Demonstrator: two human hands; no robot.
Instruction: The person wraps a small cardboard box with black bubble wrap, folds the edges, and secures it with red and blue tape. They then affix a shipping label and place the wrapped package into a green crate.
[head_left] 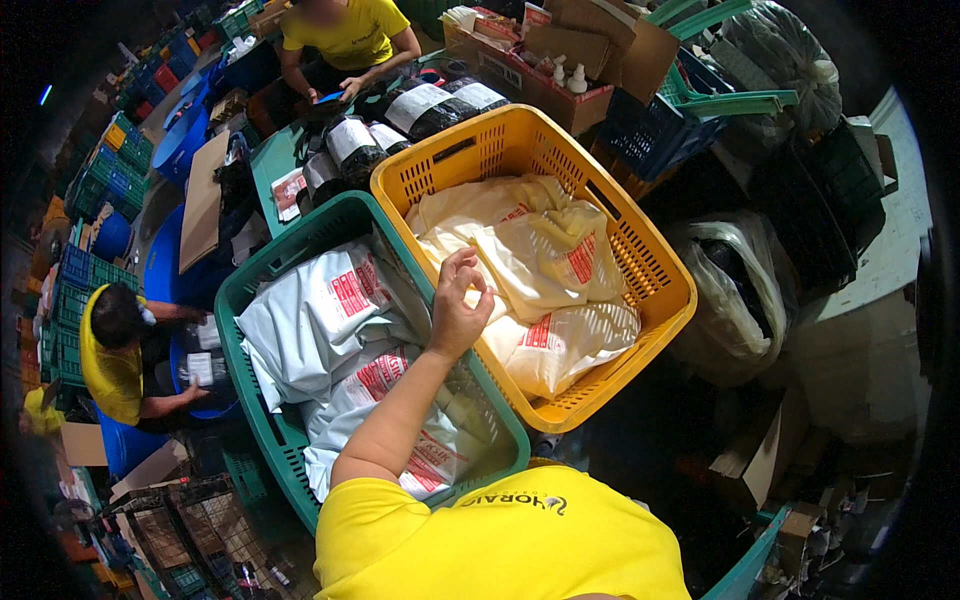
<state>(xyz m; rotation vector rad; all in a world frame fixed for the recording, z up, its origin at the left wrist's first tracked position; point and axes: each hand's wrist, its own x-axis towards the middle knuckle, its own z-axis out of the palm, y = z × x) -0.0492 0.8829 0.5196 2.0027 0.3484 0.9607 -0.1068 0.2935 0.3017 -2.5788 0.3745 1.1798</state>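
My left arm reaches up from the yellow sleeve across the green crate (262, 262). My left hand (462, 308) is over the side where the two crates meet, above the cream plastic packages (540, 255) in the yellow crate (655, 285). Its thumb and forefinger are pinched together; what lies between them, if anything, is too small to make out. White plastic packages with red print (300, 320) fill the green crate below my forearm. My right hand is out of the picture.
Beyond the crates, black-and-white wrapped bundles (350, 145) lie near a person in yellow (345, 40). Another person (115, 345) works at the left beside blue tubs (180, 140). A clear bag with dark contents (735, 300) stands right of the yellow crate.
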